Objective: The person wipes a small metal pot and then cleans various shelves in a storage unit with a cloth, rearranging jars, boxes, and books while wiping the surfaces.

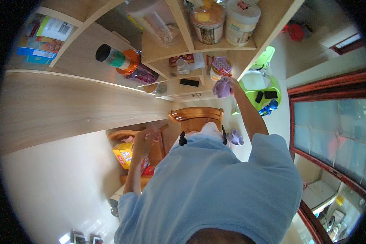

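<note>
My right hand grips a bunched purple cloth in front of a low compartment of the wooden shelf unit. Just beyond the cloth stands a round tub with a purple lattice-patterned thing and a small red packet on it. My left hand is lowered over a wooden chair, above a yellow box bearing writing. Its fingers are blurred, so whether it holds anything is unclear.
Upper shelves hold jars, a white lidded tub and an orange-collared bottle. A small jar and a black oblong object sit lower. Another wooden chair stands ahead. At right are a green child's seat and a red-framed glazed door.
</note>
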### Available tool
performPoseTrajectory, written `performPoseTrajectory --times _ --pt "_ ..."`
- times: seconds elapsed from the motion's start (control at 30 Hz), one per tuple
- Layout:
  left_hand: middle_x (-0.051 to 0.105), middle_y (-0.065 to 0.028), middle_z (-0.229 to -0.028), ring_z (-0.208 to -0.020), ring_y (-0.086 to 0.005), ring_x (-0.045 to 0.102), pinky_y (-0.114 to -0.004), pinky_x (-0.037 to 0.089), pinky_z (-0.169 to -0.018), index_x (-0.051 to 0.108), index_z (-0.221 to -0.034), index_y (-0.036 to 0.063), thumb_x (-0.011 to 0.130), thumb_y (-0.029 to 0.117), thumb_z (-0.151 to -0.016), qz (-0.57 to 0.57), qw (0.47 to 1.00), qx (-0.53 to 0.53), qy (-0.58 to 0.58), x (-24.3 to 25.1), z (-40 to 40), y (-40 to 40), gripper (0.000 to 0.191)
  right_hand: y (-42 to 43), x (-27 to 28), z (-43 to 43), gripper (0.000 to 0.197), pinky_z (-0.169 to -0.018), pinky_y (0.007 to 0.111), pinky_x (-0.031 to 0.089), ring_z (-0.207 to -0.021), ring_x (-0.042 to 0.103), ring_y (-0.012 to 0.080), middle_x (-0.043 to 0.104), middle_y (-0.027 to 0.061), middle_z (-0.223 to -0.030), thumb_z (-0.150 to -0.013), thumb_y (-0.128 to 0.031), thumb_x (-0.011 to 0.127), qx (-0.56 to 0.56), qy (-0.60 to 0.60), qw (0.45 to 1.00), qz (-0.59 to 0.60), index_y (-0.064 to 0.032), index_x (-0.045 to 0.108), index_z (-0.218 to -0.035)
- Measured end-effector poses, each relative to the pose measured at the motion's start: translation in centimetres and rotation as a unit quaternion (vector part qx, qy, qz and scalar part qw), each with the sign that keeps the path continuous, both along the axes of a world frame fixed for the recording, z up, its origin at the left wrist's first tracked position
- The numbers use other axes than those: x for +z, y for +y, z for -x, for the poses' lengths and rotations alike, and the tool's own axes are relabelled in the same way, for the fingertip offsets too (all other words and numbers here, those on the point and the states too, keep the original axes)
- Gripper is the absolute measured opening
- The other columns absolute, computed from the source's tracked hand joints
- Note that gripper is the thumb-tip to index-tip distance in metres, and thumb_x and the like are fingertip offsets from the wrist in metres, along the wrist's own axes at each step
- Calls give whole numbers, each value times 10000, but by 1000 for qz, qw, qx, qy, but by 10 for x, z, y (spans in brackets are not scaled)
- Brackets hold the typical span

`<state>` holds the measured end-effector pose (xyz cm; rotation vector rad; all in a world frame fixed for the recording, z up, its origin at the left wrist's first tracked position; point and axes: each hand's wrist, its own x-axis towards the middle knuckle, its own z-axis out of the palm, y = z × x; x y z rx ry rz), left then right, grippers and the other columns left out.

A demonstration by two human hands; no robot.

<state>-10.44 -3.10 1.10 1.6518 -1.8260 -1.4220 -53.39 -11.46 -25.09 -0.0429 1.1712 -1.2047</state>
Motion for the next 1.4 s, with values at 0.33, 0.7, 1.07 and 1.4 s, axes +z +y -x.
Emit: performPoseTrajectory --times 0.33,0.7,1.07,1.4 --pt "660 -76 -923 -724 -137 619 -276 511 -655 563 -1145 -2 600 211 -884 78 996 2 -52 15 -33 5 339 0 4 -10 153 -607 356 528 -628 616 191 644 79 -782 -817 -182 572 82 27 996 15 -46 631 -856" --pt "588 -113 -970 -832 -219 578 -316 472 -744 568 -1099 26 694 20 -728 601 791 -49 107 238 124 -113 392 57 48 -8 148 -610 335 525 -643 613 175 637 68 -780 -826 -164 550 165 105 975 103 -48 631 -870" --pt "604 -61 -882 -686 -94 594 -223 480 -622 606 -995 12 594 7 -857 385 911 -117 95 151 128 -101 138 93 34 -12 156 -596 252 461 -670 548 120 581 34 -774 -787 -71 547 92 253 959 90 -40 604 -928" --pt "493 -104 -1150 -1009 -180 551 -303 481 -836 485 -1203 29 694 -5 -754 587 796 36 146 234 108 -105 496 66 302 -37 148 -810 266 442 -889 552 106 605 4 -870 -858 -188 634 211 196 881 376 -54 615 -919"
